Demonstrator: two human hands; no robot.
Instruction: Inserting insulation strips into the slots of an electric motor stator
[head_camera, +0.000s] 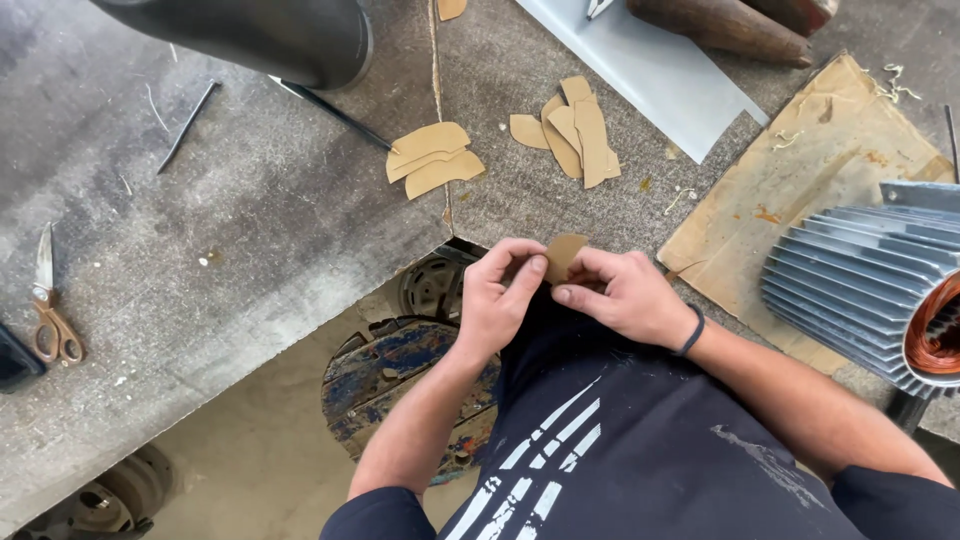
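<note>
Tan paper piece (563, 254) pinched between fingers of left hand (497, 300) and right hand (625, 297).
Probably light, thin, bendable, easily creased; best gripped at edges, over bench (250, 230).

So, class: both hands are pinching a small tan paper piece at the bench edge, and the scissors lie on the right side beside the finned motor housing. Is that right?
Not quite. The head view shows the scissors lying at the far left of the bench, well away from the finned motor housing on the right. The rest stands: the left hand and right hand both pinch the small tan paper piece.
</note>
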